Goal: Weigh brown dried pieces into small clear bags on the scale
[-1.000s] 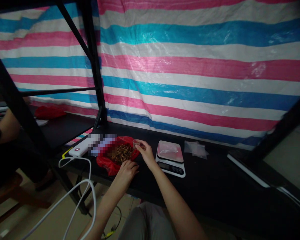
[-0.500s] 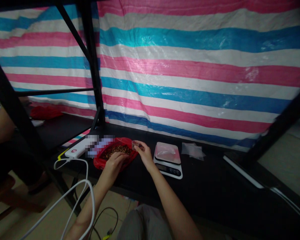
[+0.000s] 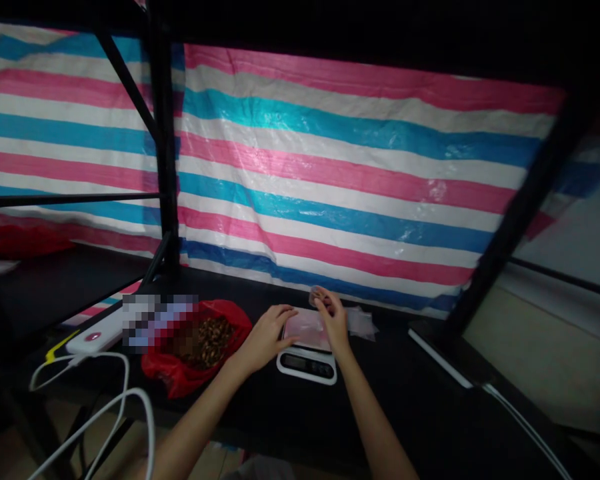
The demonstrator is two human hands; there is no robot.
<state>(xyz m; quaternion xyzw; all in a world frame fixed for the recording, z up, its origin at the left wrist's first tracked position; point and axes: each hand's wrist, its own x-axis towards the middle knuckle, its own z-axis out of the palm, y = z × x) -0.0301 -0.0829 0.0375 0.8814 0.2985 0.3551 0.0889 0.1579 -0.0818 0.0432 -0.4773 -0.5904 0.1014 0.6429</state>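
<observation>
My right hand (image 3: 336, 321) grips a small clear plastic cup (image 3: 313, 295), raised over the right back part of a white kitchen scale (image 3: 281, 364). Brown bits seem to show inside the cup, though too small to make out. On the scale's plate lies a clear plastic bag (image 3: 307, 328). My left hand (image 3: 269, 339) is at the plate's left edge, thumb and fingers apart, holding nothing; whether it touches the bag I cannot tell. Left of the scale, a red plastic bag (image 3: 173, 381) lies open, full of small brown bean-like pieces (image 3: 213, 340).
Several flat clear bags (image 3: 363, 323) lie right of the scale on the black table (image 3: 380, 400). A white power strip (image 3: 93, 341) with a looping white cable (image 3: 147, 413) sits at left. Black frame posts (image 3: 166, 153) stand before a striped sheet (image 3: 330, 180).
Both hands have moved right, from the red bag to the scale. The left hand has left the brown pieces and spread its fingers; the right carries the cup along. The view has shifted.
</observation>
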